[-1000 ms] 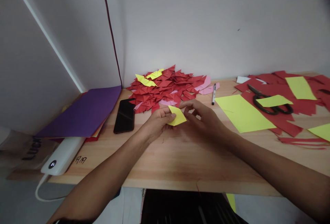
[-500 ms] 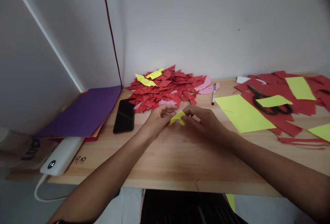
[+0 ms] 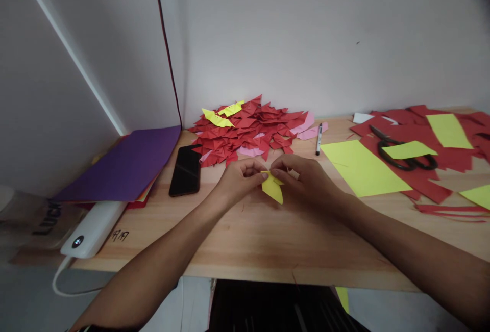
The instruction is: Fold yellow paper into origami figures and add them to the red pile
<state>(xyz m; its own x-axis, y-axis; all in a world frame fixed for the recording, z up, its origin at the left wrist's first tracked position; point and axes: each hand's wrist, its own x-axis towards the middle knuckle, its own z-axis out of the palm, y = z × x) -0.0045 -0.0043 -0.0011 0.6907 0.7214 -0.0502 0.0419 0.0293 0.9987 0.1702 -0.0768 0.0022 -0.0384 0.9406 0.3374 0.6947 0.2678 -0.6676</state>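
Between my two hands, just above the wooden table, is a small folded piece of yellow paper (image 3: pixel 272 188). My left hand (image 3: pixel 241 176) pinches its upper left edge between thumb and fingers. On the other side, my right hand (image 3: pixel 300 175) grips the upper right part, its fingertips close to those of the left. A pointed flap of the paper hangs down towards me. Behind the hands lies a heap of folded red paper pieces (image 3: pixel 248 128), with a few pink ones and two yellow folded pieces (image 3: pixel 218 118) on top.
A black phone (image 3: pixel 185 171) lies left of my hands, beside purple sheets (image 3: pixel 126 166) and a white power bank (image 3: pixel 94 230) with a cable. To the right are a marker (image 3: pixel 318 139), a yellow sheet (image 3: pixel 363 169), black-handled scissors (image 3: pixel 398 161) and red paper scraps (image 3: pixel 455 156).
The yellow paper has turned in my fingers, and a larger pointed flap now hangs downward. Both hands have come closer together around its top edge.
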